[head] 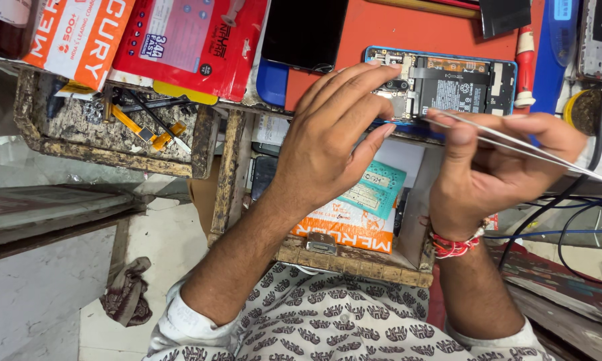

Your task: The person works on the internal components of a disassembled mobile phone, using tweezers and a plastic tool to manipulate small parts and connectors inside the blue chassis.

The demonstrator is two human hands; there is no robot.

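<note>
A: What's in ur hands rn?

B: My left hand lies on the opened phone, fingers bent down over its left end by the camera part, pressing it to the red mat. Not pinching anything, just resting on it w/ fingers close together.

A: And the right?

B: My right hand is pinched on metal tweezers, thumb & forefinger pressed together round them. Tips point left, just at the phone's lower edge near my left fingertips. The long end sticks out to the right past my hand.

A: Where's the phone exactly?

B: Back cover off, blue frame, battery & board showing. It lies flat at the near edge of the red mat, on the bench top, right under both hands.

A: Anything else around?

B: Dark phone screen lying flat up-left of the open one. Red & orange packets further left. Worn wooden tray w/ small tools below those. Teal & orange packets in the drawer under my left wrist. Red thread band on my right wrist. Black cables at the right.
</note>
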